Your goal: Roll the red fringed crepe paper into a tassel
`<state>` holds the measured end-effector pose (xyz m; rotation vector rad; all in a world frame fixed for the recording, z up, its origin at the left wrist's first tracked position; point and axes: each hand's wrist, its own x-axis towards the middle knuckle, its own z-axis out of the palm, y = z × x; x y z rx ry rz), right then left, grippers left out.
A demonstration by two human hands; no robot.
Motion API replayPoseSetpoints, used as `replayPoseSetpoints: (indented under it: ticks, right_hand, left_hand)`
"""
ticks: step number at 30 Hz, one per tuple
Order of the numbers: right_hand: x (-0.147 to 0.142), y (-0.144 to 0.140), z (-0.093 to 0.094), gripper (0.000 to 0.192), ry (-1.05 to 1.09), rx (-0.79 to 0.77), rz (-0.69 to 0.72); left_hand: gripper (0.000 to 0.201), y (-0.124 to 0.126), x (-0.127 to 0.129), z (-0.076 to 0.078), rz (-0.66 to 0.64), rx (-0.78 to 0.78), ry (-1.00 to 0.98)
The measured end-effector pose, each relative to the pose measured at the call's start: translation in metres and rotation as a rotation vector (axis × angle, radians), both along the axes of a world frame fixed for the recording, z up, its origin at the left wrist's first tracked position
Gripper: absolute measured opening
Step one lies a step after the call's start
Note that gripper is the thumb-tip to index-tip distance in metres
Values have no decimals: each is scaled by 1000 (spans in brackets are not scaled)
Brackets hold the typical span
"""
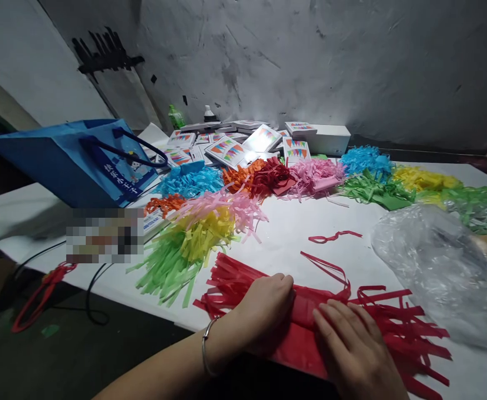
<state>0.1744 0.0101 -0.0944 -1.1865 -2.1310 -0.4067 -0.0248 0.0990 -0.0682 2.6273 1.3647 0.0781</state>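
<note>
Both hands lay on the red tassel [310, 322], which sat at the near edge of the white table [293, 233]. The left hand [264, 308] pressed on its folded middle with fingers curled under, gripping nothing that could be seen; a bracelet [207, 344] ringed that wrist. The right hand [357, 350] rested flat just right of it, fingers spread and loose on the paper. Red fringe fanned out to either side of the hands.

Just left of the red tassel lay a green tassel [166, 266], with a yellow tassel [210, 230] and a pink tassel [226, 205] stacked beyond it. A loose red strip [332, 237] lay alone behind the red tassel. To the right of the red tassel sat a crumpled plastic bag [438, 266].

Farther back ran a row of tassels [310, 175] in blue, orange, dark red, pink, green and yellow. Far left of the red tassel stood a blue bag [72, 161]. Behind the row, against the wall [310, 61], lay a heap of small boxes [243, 144], and beside them a green bottle [175, 116].
</note>
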Motion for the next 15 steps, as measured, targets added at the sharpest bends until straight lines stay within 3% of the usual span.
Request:
replayPoseSetpoints:
  ticks: [2, 5, 9, 11, 15]
  right_hand:
    - [-6, -2, -9, 41, 43, -10, 55]
    - [-8, -1, -21, 44, 70, -2, 32]
    - [-3, -2, -15, 26, 106, -25, 32]
    - [-4, -2, -8, 21, 117, -40, 58]
    - [-13, -4, -7, 33, 156, -23, 34]
  left_hand:
    - [15, 0, 0, 1, -1, 7, -9]
    - [8, -5, -5, 5, 4, 53, -52]
    - [34, -17, -15, 4, -202, 263, -233]
    - [21, -23, -19, -3, -320, 337, -276]
    - [12, -28, -23, -16, -374, 367, -328]
